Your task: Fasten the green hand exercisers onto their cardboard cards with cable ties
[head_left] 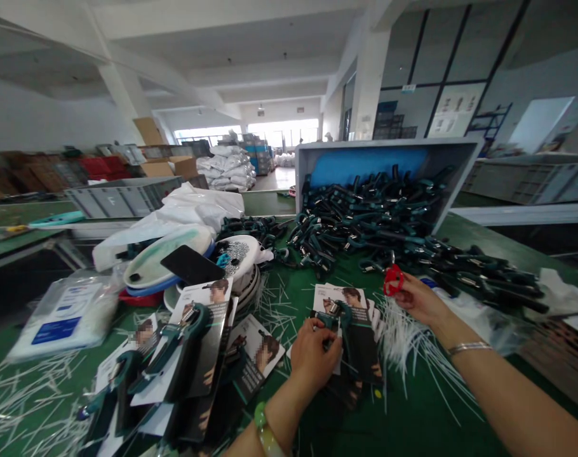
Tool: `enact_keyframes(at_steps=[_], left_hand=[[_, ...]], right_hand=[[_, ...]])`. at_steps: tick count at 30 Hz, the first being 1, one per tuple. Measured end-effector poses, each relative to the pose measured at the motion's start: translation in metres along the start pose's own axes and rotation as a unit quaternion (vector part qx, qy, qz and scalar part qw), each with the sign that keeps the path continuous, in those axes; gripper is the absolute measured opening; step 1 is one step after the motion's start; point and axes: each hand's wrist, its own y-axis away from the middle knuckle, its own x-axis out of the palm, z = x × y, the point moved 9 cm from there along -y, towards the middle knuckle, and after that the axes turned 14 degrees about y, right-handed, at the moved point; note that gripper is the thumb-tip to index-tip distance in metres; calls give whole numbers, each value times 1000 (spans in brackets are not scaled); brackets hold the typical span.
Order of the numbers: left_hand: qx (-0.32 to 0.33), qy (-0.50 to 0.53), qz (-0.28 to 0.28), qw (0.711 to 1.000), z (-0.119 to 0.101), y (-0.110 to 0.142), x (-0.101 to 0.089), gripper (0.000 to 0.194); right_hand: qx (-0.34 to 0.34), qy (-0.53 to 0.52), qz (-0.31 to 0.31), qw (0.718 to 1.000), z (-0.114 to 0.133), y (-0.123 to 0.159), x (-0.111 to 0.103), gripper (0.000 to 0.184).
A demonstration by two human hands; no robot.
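My left hand [315, 352] is curled over a dark green hand tool [342, 312] lying on a printed card [360, 346]. Its fingers are closed at the tool's upper part, and a thin white strip shows by the fingertips. Raised to the right, my right hand [422, 301] grips a small red-handled tool [392, 279] with a metal tip pointing up. Just below that hand lies a bundle of thin white strips [403, 336]. More cards with green tools [188, 343] are stacked to the left.
A tipped grey crate [298, 184] spills a heap of green and black tools [365, 216] across the green table [312, 438]. White tubs [241, 254] stand at left with a dark phone-like slab [191, 265] on top. A plastic bag [70, 314] lies far left among loose strips.
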Motion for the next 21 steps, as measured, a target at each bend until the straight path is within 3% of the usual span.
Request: enact_keyframes(at_steps=[3, 5, 6, 8, 9, 12, 15, 18, 21], left_hand=[[7, 11, -1, 1000, 1, 0, 0, 22], [5, 23, -3, 1000, 3, 0, -1, 22], [2, 31, -4, 1000, 3, 0, -1, 22], [-6, 54, -7, 999, 6, -1, -1, 20], [-9, 67, -9, 998, 7, -2, -1, 19], [-12, 113, -16, 993, 12, -4, -2, 18], [-6, 147, -9, 989, 14, -5, -1, 17], [2, 156, 0, 988, 14, -5, 1, 17], [10, 169, 2, 986, 13, -4, 1, 17]], right_hand=[[-31, -52, 118, 991, 16, 35, 28, 55], [-63, 7, 205, 977, 22, 63, 52, 55], [-86, 76, 216, 969, 23, 75, 60, 52], [-152, 253, 170, 940, 26, 90, 64, 46], [-190, 341, 126, 912, 31, 96, 64, 45], [-280, 537, 13, 796, 45, 109, 66, 46], [-316, 634, -44, 705, 55, 113, 72, 43], [-342, 663, -58, 664, 61, 112, 82, 41], [-345, 674, -59, 651, 62, 109, 89, 43]])
